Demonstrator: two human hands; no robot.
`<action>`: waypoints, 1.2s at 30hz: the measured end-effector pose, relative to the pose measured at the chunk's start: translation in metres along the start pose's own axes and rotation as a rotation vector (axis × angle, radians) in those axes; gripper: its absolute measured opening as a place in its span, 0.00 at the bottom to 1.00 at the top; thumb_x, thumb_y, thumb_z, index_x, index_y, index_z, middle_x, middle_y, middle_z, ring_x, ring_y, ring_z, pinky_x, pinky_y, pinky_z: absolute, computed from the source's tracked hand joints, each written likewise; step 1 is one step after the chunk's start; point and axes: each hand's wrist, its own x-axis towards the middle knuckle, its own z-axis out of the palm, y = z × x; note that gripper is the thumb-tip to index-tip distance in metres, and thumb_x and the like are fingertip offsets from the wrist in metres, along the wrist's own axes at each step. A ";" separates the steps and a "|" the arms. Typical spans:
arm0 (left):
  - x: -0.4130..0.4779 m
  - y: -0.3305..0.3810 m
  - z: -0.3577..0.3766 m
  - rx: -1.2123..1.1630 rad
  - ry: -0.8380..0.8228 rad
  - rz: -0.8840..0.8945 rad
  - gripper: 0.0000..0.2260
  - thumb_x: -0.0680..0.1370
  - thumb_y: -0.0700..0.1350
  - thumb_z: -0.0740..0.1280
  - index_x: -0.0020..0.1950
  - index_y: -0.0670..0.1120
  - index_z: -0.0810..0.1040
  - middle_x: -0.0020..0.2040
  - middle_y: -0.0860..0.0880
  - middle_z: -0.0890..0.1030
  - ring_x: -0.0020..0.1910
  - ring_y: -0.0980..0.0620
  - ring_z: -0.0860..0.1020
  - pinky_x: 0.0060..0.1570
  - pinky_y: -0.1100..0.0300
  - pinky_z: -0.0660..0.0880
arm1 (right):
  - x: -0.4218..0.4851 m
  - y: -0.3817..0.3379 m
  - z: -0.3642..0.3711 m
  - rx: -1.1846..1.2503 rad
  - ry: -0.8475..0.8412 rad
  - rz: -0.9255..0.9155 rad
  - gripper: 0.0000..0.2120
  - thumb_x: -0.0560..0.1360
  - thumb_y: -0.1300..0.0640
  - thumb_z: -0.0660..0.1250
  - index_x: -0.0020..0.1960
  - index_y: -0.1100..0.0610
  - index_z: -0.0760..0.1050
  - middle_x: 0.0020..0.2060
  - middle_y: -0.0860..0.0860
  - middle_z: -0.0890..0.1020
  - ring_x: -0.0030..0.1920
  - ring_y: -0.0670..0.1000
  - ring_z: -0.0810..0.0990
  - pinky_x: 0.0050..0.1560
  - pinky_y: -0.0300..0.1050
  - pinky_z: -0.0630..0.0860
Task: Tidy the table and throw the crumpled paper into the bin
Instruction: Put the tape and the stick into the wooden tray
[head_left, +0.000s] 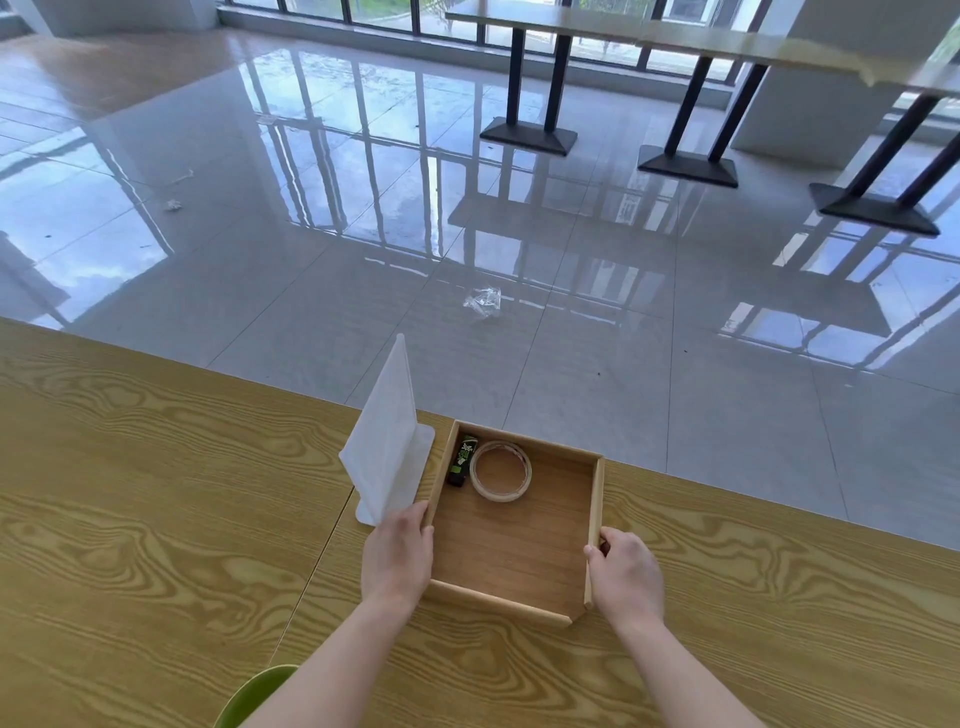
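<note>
A: With both hands on the wooden tray, which step would you call this?

B: The tidying part, I'd judge. The left hand is closed over the tray's left wall and the right hand pinches the right wall, thumb inside, fingers outside. The tray sits at lower centre of the frame, near the far edge of the wood-grain table.

A: What's in it?

B: A roll of tape and a small black-and-green lighter-like item, both in the tray's upper left corner.

A: And the crumpled paper?

B: None on the table that I can see. A small crumpled white scrap lies on the floor at upper left; a clear plastic wrapper lies on the floor mid-frame. Which counts as the paper, I cannot tell.

A: Next move?

B: Probably squaring the tray, sliding evenly so the tape doesn't roll.

A: Anything in the way?

B: The white upright sign stand just beside the left hand. A green rim, perhaps the bin, shows at the bottom edge.
</note>
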 end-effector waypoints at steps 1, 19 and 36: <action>0.000 0.000 0.000 0.000 0.002 0.000 0.07 0.79 0.43 0.67 0.56 0.47 0.81 0.45 0.51 0.83 0.43 0.50 0.81 0.44 0.54 0.79 | 0.000 0.000 0.000 0.000 0.003 -0.002 0.11 0.78 0.57 0.66 0.58 0.60 0.79 0.51 0.54 0.80 0.48 0.53 0.76 0.46 0.44 0.69; 0.003 -0.002 -0.008 0.059 -0.038 -0.002 0.04 0.79 0.44 0.65 0.50 0.49 0.80 0.41 0.52 0.81 0.42 0.49 0.79 0.40 0.56 0.75 | 0.000 -0.002 0.005 0.003 -0.013 -0.016 0.08 0.78 0.56 0.65 0.54 0.58 0.79 0.44 0.50 0.77 0.43 0.50 0.73 0.44 0.44 0.69; -0.031 0.040 -0.018 0.421 -0.106 0.358 0.22 0.79 0.52 0.62 0.72 0.49 0.67 0.58 0.48 0.75 0.56 0.49 0.75 0.54 0.54 0.73 | -0.029 -0.001 -0.027 -0.033 -0.006 -0.192 0.21 0.77 0.51 0.67 0.68 0.55 0.71 0.55 0.51 0.78 0.55 0.52 0.77 0.55 0.46 0.75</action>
